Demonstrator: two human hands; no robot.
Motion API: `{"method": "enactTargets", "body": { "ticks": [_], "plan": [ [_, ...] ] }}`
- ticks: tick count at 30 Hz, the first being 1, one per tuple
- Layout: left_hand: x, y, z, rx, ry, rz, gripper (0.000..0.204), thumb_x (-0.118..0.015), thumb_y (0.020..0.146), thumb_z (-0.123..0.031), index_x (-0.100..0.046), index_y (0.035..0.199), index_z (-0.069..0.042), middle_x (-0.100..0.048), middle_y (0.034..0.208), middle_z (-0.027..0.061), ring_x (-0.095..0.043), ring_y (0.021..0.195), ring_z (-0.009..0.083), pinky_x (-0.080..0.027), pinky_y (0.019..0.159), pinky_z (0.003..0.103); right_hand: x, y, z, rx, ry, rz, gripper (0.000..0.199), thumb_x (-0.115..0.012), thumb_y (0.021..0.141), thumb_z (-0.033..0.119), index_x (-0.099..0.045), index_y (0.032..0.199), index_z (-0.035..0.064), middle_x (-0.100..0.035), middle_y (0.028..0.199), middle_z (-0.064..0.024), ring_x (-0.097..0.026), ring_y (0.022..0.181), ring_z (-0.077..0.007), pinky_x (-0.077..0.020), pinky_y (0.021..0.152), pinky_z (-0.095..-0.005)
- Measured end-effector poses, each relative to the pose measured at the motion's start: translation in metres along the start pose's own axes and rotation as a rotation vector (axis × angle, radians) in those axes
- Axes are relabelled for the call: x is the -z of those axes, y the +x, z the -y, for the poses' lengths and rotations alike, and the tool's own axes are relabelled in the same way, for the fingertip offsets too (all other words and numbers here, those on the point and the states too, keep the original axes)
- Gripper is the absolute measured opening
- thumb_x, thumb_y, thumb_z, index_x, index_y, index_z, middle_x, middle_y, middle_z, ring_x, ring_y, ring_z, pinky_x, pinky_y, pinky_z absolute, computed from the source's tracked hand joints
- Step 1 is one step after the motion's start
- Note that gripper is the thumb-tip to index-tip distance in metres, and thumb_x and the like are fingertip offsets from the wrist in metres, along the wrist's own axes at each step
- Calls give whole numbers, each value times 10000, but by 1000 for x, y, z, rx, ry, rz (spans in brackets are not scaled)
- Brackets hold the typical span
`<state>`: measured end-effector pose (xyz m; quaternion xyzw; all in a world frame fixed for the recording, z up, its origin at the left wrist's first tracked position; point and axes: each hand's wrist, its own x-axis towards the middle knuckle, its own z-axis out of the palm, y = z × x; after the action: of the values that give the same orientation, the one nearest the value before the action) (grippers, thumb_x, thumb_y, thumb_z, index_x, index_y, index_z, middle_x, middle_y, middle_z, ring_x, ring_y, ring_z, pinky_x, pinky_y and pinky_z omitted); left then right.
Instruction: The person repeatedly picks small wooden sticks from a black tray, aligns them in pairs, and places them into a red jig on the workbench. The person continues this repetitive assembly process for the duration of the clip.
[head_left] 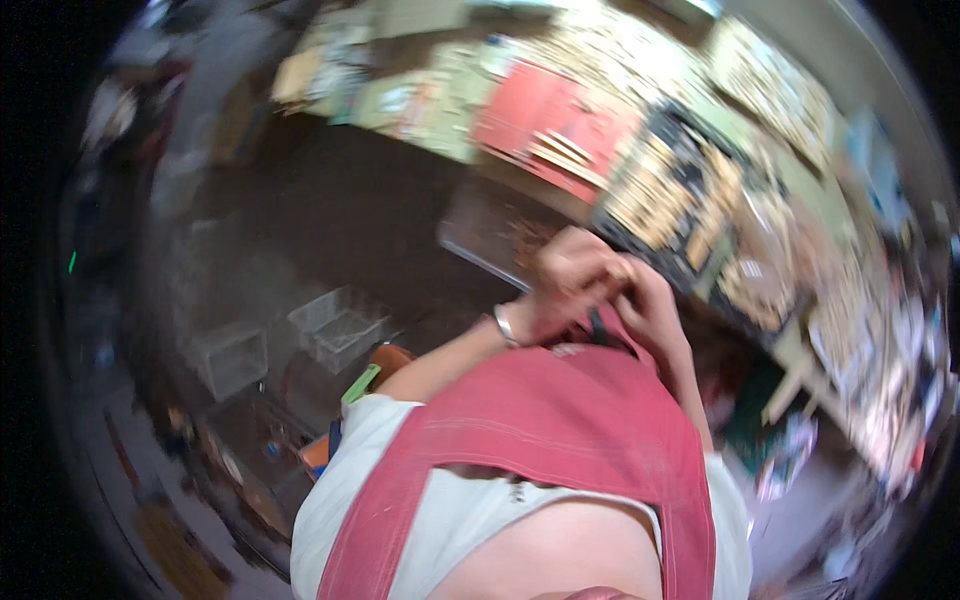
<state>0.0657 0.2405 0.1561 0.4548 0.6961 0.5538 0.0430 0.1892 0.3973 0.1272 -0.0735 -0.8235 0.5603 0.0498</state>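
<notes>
My left hand [565,285], with a silver bracelet [504,325] at its wrist, is raised in front of my red apron [560,410]. My right hand [645,298] meets it there, the fingertips of both touching. The fingers of both hands are curled and pinched together. Motion blur hides whatever small thing may be between them. Just beyond the hands, a black tray [690,262] holds many pale wooden pieces [648,200]. A red board or mat [525,105] lies on the table to its left, with several thin pale sticks [560,150] on it.
The green-topped table [450,140] carries heaps of pale pieces [620,50] at the back. A clear bag [755,270] lies right of the tray. Left of me stand two clear plastic baskets, one nearer my arm [340,325], another farther left [232,362]. Blurred clutter lines the right.
</notes>
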Motion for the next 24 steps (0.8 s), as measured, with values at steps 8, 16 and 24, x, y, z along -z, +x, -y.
{"method": "enactTargets", "body": {
  "ticks": [8, 16, 24],
  "plan": [
    [-2, -8, 12, 45, -122, 52, 164, -736, 1010, -210, -705, 995, -49, -663, 1000, 119, -667, 986, 336, -542, 860, 440, 4, 1, -11, -112, 303, 89, 339, -525, 1073, -63, -564, 1409, -32, -653, 1289, -113, -610, 1226, -177, -484, 1051, -311],
    [4, -14, 8, 95, -230, -49, 196, -748, 1018, -214, -707, 1026, -23, -656, 1008, 123, -663, 1009, 322, -525, 865, 430, 12, 26, 47, -100, 60, 168, 138, -587, 1075, 20, -616, 1201, -28, -717, 1035, -142, -646, 946, -173, -534, 835, -323],
    [18, -31, 20, 264, -288, -156, 236, -777, 1012, -239, -712, 1030, -13, -650, 986, 91, -663, 949, 230, -509, 830, 379, 3, 29, 25, -88, 132, 51, 76, -653, 1044, 4, -606, 1100, 22, -611, 900, -13, -546, 799, -92, -451, 696, -260]
  ]
}}
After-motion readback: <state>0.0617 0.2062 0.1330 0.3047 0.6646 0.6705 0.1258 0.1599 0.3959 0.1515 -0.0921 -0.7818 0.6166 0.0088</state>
